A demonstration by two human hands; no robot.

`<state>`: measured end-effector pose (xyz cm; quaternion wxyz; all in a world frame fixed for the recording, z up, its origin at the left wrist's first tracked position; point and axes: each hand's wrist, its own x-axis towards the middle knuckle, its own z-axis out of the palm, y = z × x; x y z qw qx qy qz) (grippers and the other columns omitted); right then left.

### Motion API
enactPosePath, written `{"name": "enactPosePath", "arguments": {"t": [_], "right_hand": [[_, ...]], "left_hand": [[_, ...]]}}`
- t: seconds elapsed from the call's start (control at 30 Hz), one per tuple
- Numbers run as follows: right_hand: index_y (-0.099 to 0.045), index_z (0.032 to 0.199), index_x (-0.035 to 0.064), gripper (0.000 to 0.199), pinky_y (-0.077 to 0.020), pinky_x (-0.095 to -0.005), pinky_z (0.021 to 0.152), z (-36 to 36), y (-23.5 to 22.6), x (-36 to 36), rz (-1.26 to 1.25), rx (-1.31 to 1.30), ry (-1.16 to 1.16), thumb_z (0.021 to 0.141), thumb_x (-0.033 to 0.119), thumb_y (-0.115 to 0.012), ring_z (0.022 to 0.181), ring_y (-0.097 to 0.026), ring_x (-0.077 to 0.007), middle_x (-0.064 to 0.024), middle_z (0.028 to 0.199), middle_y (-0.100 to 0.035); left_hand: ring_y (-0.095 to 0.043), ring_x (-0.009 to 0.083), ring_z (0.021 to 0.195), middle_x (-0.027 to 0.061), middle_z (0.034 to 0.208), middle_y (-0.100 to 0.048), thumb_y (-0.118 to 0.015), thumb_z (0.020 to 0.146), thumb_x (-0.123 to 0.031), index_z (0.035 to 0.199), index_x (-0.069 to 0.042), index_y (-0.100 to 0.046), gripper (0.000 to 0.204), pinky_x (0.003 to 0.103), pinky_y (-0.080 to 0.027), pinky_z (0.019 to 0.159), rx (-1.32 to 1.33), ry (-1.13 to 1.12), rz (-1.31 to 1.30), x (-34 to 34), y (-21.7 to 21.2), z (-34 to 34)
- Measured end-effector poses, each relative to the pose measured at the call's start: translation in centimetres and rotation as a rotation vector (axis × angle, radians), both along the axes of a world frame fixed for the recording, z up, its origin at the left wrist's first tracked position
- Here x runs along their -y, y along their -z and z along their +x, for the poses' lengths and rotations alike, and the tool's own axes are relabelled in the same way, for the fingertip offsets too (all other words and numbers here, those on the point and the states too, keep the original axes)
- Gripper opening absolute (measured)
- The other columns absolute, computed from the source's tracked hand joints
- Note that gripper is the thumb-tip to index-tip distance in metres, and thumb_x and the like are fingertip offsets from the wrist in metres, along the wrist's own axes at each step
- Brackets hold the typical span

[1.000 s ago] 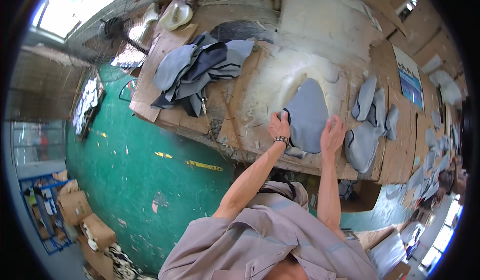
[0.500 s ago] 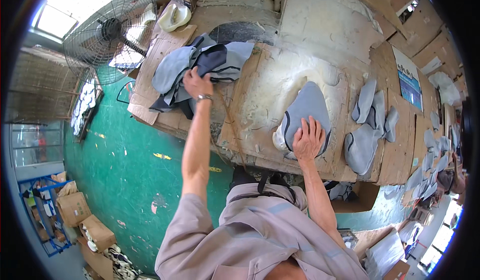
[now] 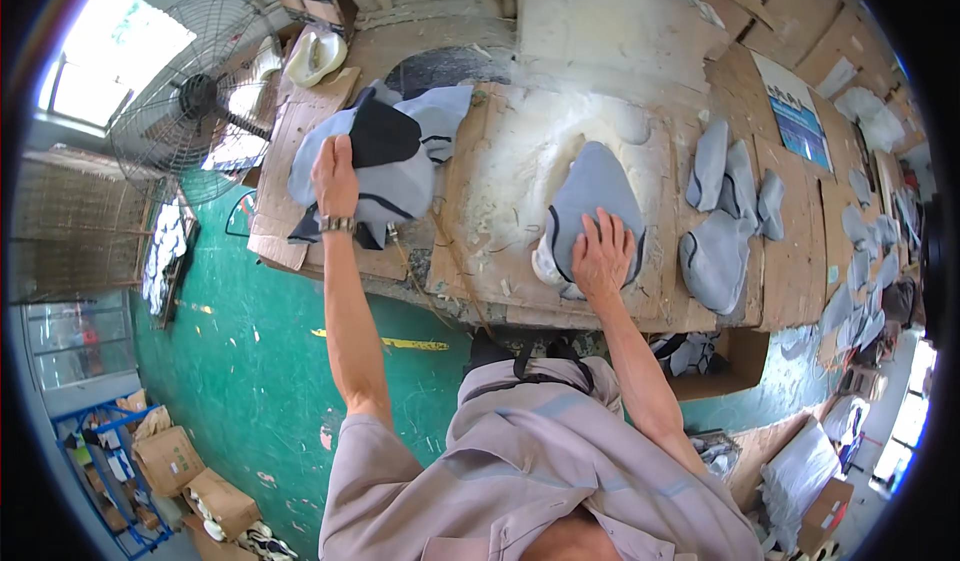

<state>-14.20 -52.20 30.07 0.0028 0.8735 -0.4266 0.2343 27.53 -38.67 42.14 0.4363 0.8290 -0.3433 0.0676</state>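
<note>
At the left of the table, my left hand (image 3: 336,177) is closed on the edge of a grey fabric cover (image 3: 398,177). A black panel (image 3: 386,133) of it shows beside my fingers. It lies over a heap of similar grey pieces (image 3: 452,111) with dark edging. My right hand (image 3: 603,254) rests flat, fingers spread, on a pointed grey fabric-covered pad (image 3: 590,183) with black piping. Pale foam-like material (image 3: 543,263) shows at that pad's left edge. Its underside is hidden.
Cardboard with white residue (image 3: 500,186) covers the table. Several grey pieces (image 3: 714,261) lie to the right, with more farther along. A cream moulded piece (image 3: 316,58) and a wire-caged fan (image 3: 198,96) are at the far left. Below the table's front sits an open box (image 3: 735,366).
My left hand has moved left and pulled the cover's edge with it, so the black panel lies spread out. My right hand stays on the pad. The whole view has shifted a little.
</note>
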Motion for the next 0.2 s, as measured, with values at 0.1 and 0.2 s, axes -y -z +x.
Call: {"name": "enactPosePath", "arguments": {"t": [0.1, 0.2], "right_hand": [[-0.068, 0.122, 0.0066, 0.038, -0.0343, -0.0543, 0.111, -0.1, 0.2, 0.5, 0.040, 0.076, -0.052, 0.088, 0.022, -0.065, 0.128, -0.051, -0.0331, -0.0135, 0.134, -0.060], [-0.058, 0.139, 0.0044, 0.060, -0.0292, -0.0490, 0.120, 0.8, -3.7, 0.6, 0.632, 0.590, -0.223, 0.087, 0.029, -0.076, 0.139, -0.047, -0.0364, -0.0198, 0.144, -0.056]], "left_hand": [[-0.038, 0.0169, 0.068, 0.0062, 0.069, -0.048, -0.056, 0.107, -0.031, 0.090, 0.001, -0.060, 0.037, 0.035, -0.037, 0.064, -0.211, 0.182, -0.091, -0.1, -1.0, -4.2], [-0.049, 0.0040, 0.091, 0.0003, 0.095, -0.063, -0.062, 0.105, -0.032, 0.120, -0.007, -0.071, 0.030, 0.019, -0.038, 0.082, -0.644, 0.472, -0.246, 0.1, 0.1, -8.9]]}}
